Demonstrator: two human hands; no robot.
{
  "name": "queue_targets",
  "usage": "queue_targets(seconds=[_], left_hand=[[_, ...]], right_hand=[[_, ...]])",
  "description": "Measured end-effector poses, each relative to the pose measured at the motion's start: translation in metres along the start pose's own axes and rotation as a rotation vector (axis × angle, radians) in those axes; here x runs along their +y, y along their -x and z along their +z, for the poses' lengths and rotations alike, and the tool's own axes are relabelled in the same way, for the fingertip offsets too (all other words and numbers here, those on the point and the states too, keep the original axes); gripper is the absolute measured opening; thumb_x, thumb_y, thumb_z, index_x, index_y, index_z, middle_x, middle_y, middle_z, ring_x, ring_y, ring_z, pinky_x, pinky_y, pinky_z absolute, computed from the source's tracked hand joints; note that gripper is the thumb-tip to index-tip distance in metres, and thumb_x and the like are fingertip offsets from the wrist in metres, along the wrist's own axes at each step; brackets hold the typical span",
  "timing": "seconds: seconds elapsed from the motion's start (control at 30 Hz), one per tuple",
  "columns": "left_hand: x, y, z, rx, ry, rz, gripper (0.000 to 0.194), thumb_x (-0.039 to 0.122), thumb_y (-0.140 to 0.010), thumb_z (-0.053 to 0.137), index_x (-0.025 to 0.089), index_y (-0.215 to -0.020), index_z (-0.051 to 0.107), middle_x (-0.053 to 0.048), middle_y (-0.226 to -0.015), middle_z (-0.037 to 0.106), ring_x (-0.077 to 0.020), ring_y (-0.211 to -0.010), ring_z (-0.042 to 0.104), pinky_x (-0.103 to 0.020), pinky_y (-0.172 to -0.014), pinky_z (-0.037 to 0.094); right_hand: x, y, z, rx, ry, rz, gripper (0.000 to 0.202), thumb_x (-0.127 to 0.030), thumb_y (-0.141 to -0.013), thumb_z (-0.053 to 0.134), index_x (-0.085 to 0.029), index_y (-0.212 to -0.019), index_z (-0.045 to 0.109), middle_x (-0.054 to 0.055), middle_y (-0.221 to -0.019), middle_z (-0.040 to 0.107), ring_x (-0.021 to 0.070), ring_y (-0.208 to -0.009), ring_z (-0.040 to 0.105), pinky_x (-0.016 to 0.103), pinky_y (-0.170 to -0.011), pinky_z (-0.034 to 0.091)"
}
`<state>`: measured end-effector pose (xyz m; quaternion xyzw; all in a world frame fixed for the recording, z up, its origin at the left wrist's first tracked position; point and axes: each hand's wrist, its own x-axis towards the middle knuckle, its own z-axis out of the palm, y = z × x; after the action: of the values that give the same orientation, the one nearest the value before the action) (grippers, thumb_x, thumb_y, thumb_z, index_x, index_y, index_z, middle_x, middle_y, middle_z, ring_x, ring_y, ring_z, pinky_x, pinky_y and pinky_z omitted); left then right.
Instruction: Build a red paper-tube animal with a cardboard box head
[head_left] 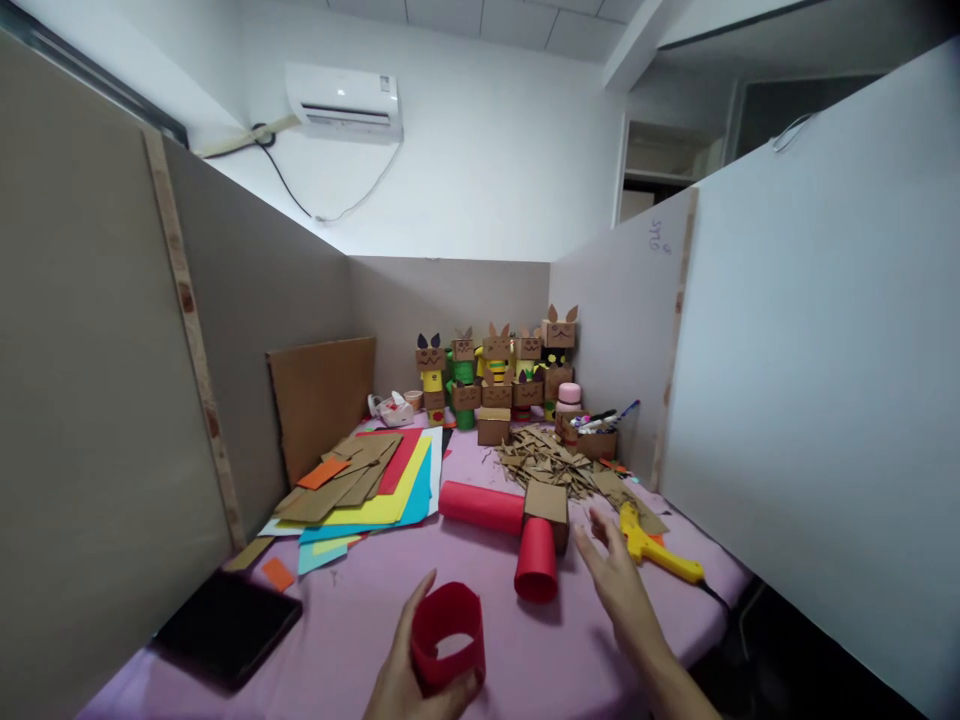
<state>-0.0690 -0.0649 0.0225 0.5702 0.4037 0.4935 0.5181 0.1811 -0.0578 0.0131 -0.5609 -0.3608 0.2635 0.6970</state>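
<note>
My left hand (pixel 409 670) grips a short red paper ring (pixel 448 635) low over the pink table, its opening facing up. My right hand (pixel 619 575) hovers open with fingers spread, just right of a red paper tube (pixel 536 560) lying on end toward me. A small cardboard cube (pixel 547 505) sits behind that tube, and a longer red tube (pixel 480 505) lies on its side to the cube's left. A yellow glue gun (pixel 656 550) rests just beyond my right hand.
Coloured paper sheets and cardboard pieces (pixel 367 480) lie stacked at left, a black tablet (pixel 225 625) near the front left edge. Cardboard scraps (pixel 551 460), a marker box (pixel 600 435) and several cardboard animal figures (pixel 499 370) stand at the back. Partition walls (pixel 810 380) close in both sides.
</note>
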Motion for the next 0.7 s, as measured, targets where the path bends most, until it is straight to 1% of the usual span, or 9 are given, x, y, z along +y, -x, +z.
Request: queue_targets(seconds=[0.07, 0.13, 0.2, 0.27, 0.37, 0.47, 0.53, 0.6, 0.7], left_hand=[[0.003, 0.008, 0.004, -0.047, -0.028, -0.006, 0.094, 0.035, -0.056, 0.074, 0.014, -0.137, 0.032, -0.014, -0.116, 0.065, -0.0273, -0.101, 0.062, -0.034, -0.087, 0.048], [0.004, 0.016, 0.008, -0.075, -0.107, 0.008, 0.090, 0.031, -0.057, 0.073, 0.015, -0.137, 0.034, -0.013, -0.115, 0.065, -0.0277, -0.101, 0.062, -0.034, -0.085, 0.049], [0.003, 0.023, 0.011, -0.062, -0.234, 0.093, 0.086, 0.028, -0.057, 0.073, 0.017, -0.135, 0.040, -0.014, -0.118, 0.063, -0.0291, -0.104, 0.060, -0.035, -0.087, 0.048], [0.000, 0.029, 0.013, -0.041, -0.368, 0.255, 0.080, 0.025, -0.058, 0.072, 0.019, -0.133, 0.045, -0.013, -0.118, 0.063, -0.0295, -0.106, 0.059, -0.037, -0.090, 0.046], [-0.007, 0.033, 0.012, -0.066, -0.528, 0.531, 0.074, 0.022, -0.066, 0.068, 0.025, -0.136, 0.043, -0.010, -0.113, 0.065, -0.0277, -0.104, 0.060, -0.037, -0.090, 0.047], [-0.011, 0.036, 0.012, -0.119, -0.653, 0.688, 0.066, 0.020, -0.075, 0.061, 0.029, -0.138, 0.042, -0.011, -0.118, 0.065, -0.0273, -0.107, 0.059, -0.038, -0.093, 0.045], [-0.012, 0.037, 0.012, -0.146, -0.683, 0.708, 0.061, 0.022, -0.078, 0.061, 0.029, -0.137, 0.045, -0.012, -0.122, 0.063, -0.0287, -0.111, 0.057, -0.041, -0.098, 0.042], [-0.012, 0.039, 0.010, -0.143, -0.646, 0.675, 0.061, 0.025, -0.077, 0.065, 0.028, -0.135, 0.047, -0.013, -0.127, 0.060, -0.0310, -0.117, 0.053, -0.043, -0.101, 0.039], [-0.007, 0.040, 0.003, -0.050, -0.476, 0.579, 0.076, 0.037, -0.069, 0.073, 0.024, -0.137, 0.043, -0.016, -0.138, 0.049, -0.0354, -0.127, 0.044, -0.047, -0.105, 0.036]], right_hand=[[-0.002, 0.036, 0.000, -0.090, -0.001, -0.054, 0.069, -0.058, -0.072, 0.066, -0.023, -0.128, 0.046, 0.013, -0.142, 0.042, 0.0288, -0.131, 0.036, 0.041, -0.104, 0.033], [0.000, 0.075, 0.004, -0.263, -0.059, -0.079, 0.077, -0.057, -0.065, 0.073, -0.025, -0.130, 0.047, 0.012, -0.140, 0.045, 0.0307, -0.130, 0.038, 0.040, -0.102, 0.035], [0.005, 0.107, 0.012, -0.373, -0.178, -0.040, 0.089, -0.062, -0.053, 0.079, -0.028, -0.129, 0.050, 0.011, -0.141, 0.045, 0.0328, -0.131, 0.036, 0.038, -0.100, 0.038], [0.010, 0.127, 0.018, -0.432, -0.309, 0.037, 0.098, -0.066, -0.043, 0.080, -0.030, -0.129, 0.051, 0.010, -0.144, 0.041, 0.0333, -0.134, 0.033, 0.037, -0.099, 0.040], [0.011, 0.132, 0.021, -0.420, -0.443, 0.176, 0.083, -0.069, -0.054, 0.074, -0.031, -0.125, 0.054, 0.009, -0.142, 0.044, 0.0304, -0.132, 0.037, 0.037, -0.098, 0.041], [0.006, 0.124, 0.018, -0.449, -0.391, 0.249, 0.060, -0.057, -0.068, 0.072, -0.028, -0.119, 0.060, 0.010, -0.131, 0.056, 0.0276, -0.123, 0.049, 0.037, -0.099, 0.041], [0.001, 0.120, 0.016, -0.529, -0.331, 0.234, 0.049, -0.054, -0.071, 0.071, -0.024, -0.111, 0.066, 0.010, -0.121, 0.064, 0.0277, -0.116, 0.055, 0.038, -0.097, 0.043], [-0.005, 0.119, 0.014, -0.560, -0.347, 0.248, 0.046, -0.059, -0.074, 0.065, -0.021, -0.101, 0.071, 0.010, -0.104, 0.071, 0.0286, -0.106, 0.060, 0.039, -0.093, 0.046], [-0.013, 0.119, 0.012, -0.478, -0.423, 0.370, 0.055, -0.066, -0.067, 0.067, -0.019, -0.094, 0.071, 0.008, -0.081, 0.073, 0.0298, -0.088, 0.066, 0.040, -0.079, 0.053]])
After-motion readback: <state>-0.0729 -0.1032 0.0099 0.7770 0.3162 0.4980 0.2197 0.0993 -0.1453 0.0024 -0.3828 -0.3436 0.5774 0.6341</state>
